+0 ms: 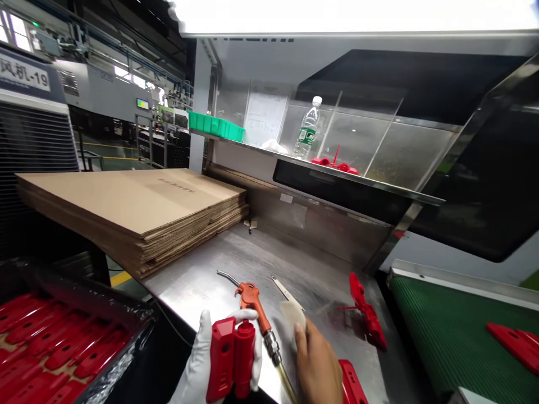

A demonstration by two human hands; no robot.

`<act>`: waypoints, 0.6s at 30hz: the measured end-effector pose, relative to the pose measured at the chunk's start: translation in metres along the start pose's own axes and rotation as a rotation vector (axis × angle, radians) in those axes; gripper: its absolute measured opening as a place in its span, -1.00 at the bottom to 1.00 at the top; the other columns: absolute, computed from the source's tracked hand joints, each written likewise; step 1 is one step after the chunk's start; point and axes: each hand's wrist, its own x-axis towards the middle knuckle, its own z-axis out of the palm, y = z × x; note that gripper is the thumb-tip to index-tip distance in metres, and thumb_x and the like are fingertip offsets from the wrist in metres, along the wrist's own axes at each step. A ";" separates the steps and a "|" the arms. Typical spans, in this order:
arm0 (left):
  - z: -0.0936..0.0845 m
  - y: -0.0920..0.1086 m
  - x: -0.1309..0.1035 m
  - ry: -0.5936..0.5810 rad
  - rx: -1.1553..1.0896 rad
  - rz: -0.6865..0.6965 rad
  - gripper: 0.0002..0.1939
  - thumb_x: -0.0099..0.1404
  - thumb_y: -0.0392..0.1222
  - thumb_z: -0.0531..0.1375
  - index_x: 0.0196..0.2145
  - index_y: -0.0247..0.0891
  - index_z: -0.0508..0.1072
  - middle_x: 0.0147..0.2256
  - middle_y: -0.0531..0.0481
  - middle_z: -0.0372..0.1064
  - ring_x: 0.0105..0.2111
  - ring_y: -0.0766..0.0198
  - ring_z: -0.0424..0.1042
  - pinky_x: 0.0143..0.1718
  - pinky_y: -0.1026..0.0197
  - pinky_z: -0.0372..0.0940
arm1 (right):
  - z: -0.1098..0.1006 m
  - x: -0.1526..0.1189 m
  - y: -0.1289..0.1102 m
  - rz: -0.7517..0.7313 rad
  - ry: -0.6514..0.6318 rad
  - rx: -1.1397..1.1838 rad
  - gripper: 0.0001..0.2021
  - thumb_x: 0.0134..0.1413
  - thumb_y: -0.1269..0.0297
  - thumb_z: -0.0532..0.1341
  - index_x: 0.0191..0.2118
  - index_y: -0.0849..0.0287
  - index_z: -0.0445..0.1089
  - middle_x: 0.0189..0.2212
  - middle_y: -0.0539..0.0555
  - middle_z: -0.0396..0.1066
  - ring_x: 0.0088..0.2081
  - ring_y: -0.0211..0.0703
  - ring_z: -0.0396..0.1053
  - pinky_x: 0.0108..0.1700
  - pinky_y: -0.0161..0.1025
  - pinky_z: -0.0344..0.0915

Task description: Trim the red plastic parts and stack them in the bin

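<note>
My left hand [197,365], in a white glove, is shut on two red plastic parts [231,356] held side by side and upright at the bottom of the view. My bare right hand [318,367] holds a small pale piece, like a cloth or a pad [293,315], next to those parts. An orange air blow gun [255,307] with a metal nozzle lies on the steel table [197,280] between the hands. Just beyond it lies a thin metal tool [285,290]. More red parts lie to the right [367,311] and under my right wrist [352,384].
A stack of flat cardboard sheets [130,210] covers the table's left. A black-lined bin [46,350] of red parts stands at lower left. A green conveyor belt [455,336] at right carries a red part [516,343]. The shelf above holds a water bottle [307,130], a green tray [215,125] and red pieces [334,163].
</note>
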 end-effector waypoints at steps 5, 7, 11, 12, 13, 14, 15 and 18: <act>-0.006 0.009 -0.001 0.066 -0.076 0.017 -0.64 0.38 -0.01 0.22 0.04 -0.25 0.43 -0.06 -0.12 0.48 -0.19 0.13 0.51 -0.24 0.01 0.49 | 0.022 0.042 -0.012 -0.001 -0.143 -0.072 -0.53 0.46 0.17 -0.16 0.22 0.28 0.29 0.09 0.30 0.44 0.08 0.13 0.44 0.00 -0.05 0.37; -0.009 0.011 0.002 0.084 -0.083 0.017 -0.63 0.38 -0.02 0.21 0.05 -0.26 0.43 -0.04 -0.12 0.46 -0.17 0.13 0.50 -0.20 0.00 0.49 | 0.027 0.043 -0.030 -0.033 -0.169 -0.101 -0.58 0.44 0.13 -0.10 0.09 0.20 0.39 0.03 0.24 0.47 0.04 0.13 0.45 0.00 -0.03 0.36; -0.014 0.017 0.008 0.101 -0.063 0.000 -0.63 0.38 -0.02 0.21 0.06 -0.23 0.43 0.02 -0.13 0.44 -0.11 0.08 0.48 -0.14 -0.04 0.47 | 0.045 0.056 -0.078 -0.046 -0.211 -0.174 -0.56 0.27 0.00 0.18 0.04 0.28 0.41 0.00 0.27 0.44 0.06 0.19 0.41 0.04 0.07 0.35; -0.016 0.019 0.008 0.104 -0.058 -0.002 -0.63 0.38 -0.02 0.21 0.06 -0.23 0.43 0.02 -0.13 0.44 -0.10 0.08 0.48 -0.14 -0.05 0.47 | 0.050 0.061 -0.087 -0.039 -0.220 -0.190 -0.52 0.21 -0.04 0.24 0.03 0.29 0.40 0.01 0.27 0.43 0.06 0.16 0.40 0.07 0.08 0.34; -0.018 0.022 0.008 0.108 -0.054 0.000 -0.64 0.38 -0.02 0.21 0.05 -0.22 0.44 0.02 -0.13 0.44 -0.10 0.07 0.48 -0.14 -0.04 0.47 | 0.054 0.065 -0.095 -0.033 -0.227 -0.200 -0.49 0.18 -0.06 0.27 0.03 0.29 0.40 0.03 0.26 0.41 0.07 0.13 0.39 0.09 0.08 0.33; -0.022 0.026 0.009 0.113 -0.051 0.006 -0.64 0.38 -0.01 0.21 0.05 -0.22 0.44 0.00 -0.12 0.45 -0.11 0.08 0.48 -0.15 -0.03 0.47 | 0.058 0.068 -0.100 -0.029 -0.235 -0.204 -0.49 0.16 -0.07 0.27 0.03 0.28 0.39 0.04 0.24 0.40 0.07 0.09 0.38 0.09 0.08 0.32; -0.026 0.030 0.008 0.117 -0.051 0.016 -0.64 0.38 0.01 0.20 0.04 -0.23 0.44 -0.01 -0.12 0.45 -0.13 0.09 0.49 -0.16 -0.02 0.47 | 0.061 0.069 -0.103 -0.029 -0.244 -0.201 -0.50 0.17 -0.06 0.27 0.04 0.26 0.37 0.04 0.21 0.40 0.07 0.05 0.38 0.09 0.06 0.33; -0.040 0.045 0.008 0.136 -0.043 0.081 -0.57 0.39 0.07 0.18 0.06 -0.28 0.43 -0.10 -0.13 0.49 -0.23 0.15 0.53 -0.24 0.02 0.49 | 0.064 0.066 -0.103 -0.051 -0.275 -0.173 -0.57 0.19 0.01 0.24 0.01 0.25 0.35 -0.01 0.19 0.42 0.04 0.02 0.40 0.02 -0.01 0.36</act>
